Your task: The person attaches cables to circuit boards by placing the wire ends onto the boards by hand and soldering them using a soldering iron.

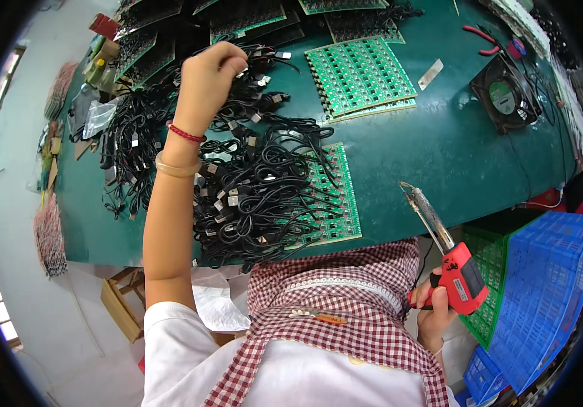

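My right hand [435, 312] grips a red soldering gun [466, 279] by its handle, the metal tip pointing up and left, off the near edge of the green table. My left hand [215, 68] reaches far forward over a heap of black USB cables [264, 54]. Its fingers curl downward and are closed; what they hold, if anything, is hidden under the hand. Between my arms a green circuit board panel [339, 183] lies on the table. Many black USB cables [250, 197] run onto it from the left and cover much of it.
A stack of bare green board panels [359, 74] lies farther back, beside a flat metal strip [431, 74]. Back right stand a black fan [505, 95] and red-handled pliers [481, 41]. Blue crates [542, 271] stand at the right. Cabled boards [247, 20] pile up at the back left.
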`<state>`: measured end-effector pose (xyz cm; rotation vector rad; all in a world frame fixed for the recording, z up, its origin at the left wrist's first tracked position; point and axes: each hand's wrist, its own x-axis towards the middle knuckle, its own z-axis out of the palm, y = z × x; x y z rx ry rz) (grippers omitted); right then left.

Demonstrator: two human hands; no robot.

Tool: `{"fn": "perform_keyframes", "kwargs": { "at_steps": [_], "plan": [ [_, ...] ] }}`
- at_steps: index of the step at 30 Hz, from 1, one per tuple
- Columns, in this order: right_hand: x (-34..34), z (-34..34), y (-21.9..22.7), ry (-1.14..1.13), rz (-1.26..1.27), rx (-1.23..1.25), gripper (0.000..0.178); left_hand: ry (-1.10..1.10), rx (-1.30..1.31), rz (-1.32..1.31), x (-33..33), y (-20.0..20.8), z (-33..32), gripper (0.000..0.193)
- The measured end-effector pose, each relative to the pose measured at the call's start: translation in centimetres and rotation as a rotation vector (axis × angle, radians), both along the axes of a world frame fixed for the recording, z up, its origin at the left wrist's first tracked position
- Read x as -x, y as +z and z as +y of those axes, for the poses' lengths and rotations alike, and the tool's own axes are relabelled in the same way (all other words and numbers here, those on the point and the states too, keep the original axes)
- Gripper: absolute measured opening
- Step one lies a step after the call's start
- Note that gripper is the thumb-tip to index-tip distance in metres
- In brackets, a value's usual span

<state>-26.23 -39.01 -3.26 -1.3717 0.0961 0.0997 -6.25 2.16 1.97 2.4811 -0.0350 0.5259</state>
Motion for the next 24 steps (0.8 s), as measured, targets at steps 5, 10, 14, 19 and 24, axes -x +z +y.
{"fn": "perform_keyframes", "kwargs": {
  "at_steps": [5, 10, 14, 19, 24],
  "plan": [
    [-0.8, 0.0, -0.2, -0.041, -0.013, 0.018, 0.036, 0.096, 0.822, -0.483, 1.5, 1.3, -1.0, 0.013],
    [-1.5, -0.2, 0.4, -0.022, -0.029, -0.020, 0.036, 0.130, -0.013, 0.009, 6.0, -2.5, 3.2, 0.017],
    [-1.9, -0.4, 0.3, -0.023, -0.022, -0.019, 0.037, 0.247, -0.502, -0.122, 6.7, -1.5, 1.0, 0.017],
    [-2.4, 0.5, 0.8, -0.045, -0.053, 0.000, 0.035, -0.346, -0.280, 0.252, 3.7, -2.2, -2.1, 0.008],
    [-1.8, 0.3, 0.9, -0.059, -0.073, -0.042, 0.037, -0.322, -0.192, 0.300, 2.7, -1.9, -2.2, 0.009]
  ]
}}
